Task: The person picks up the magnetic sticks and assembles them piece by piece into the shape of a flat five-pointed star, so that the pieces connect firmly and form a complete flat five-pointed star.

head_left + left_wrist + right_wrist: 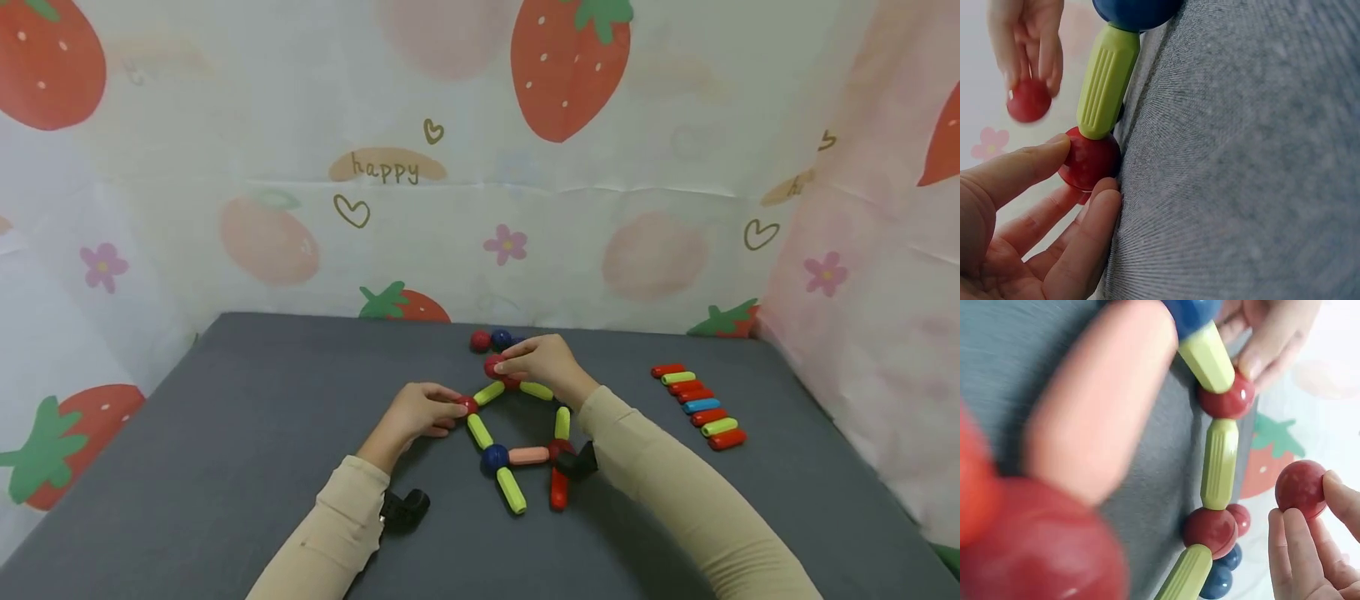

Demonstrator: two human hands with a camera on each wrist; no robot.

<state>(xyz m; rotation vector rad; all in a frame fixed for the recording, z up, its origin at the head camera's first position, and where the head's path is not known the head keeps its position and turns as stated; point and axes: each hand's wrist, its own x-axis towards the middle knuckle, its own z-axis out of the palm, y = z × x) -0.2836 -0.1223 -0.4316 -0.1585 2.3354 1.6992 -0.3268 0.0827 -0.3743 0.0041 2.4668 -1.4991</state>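
Observation:
My left hand (422, 415) pinches the red ball (467, 406) at the left corner of a ring of rods and balls; in the left wrist view, thumb and fingers hold that ball (1090, 159) below a yellow-green rod (1108, 81). A loose red ball (1301, 486) is between the thumb and fingertips of my right hand (1316, 550), held apart from the ring's top red ball (1210, 531) in the right wrist view. The ring also has a blue ball (495, 459), a pink rod (529, 455) and a red ball (559, 452), with a yellow-green rod (512, 491) and a red rod (558, 490) pointing down.
Behind the ring, near the back edge of the grey table (300, 375), lie a red ball (481, 341) and a blue ball (501, 339). Several red, yellow-green and blue rods (701, 406) lie in a row at the right. A printed cloth (465, 250) hangs behind.

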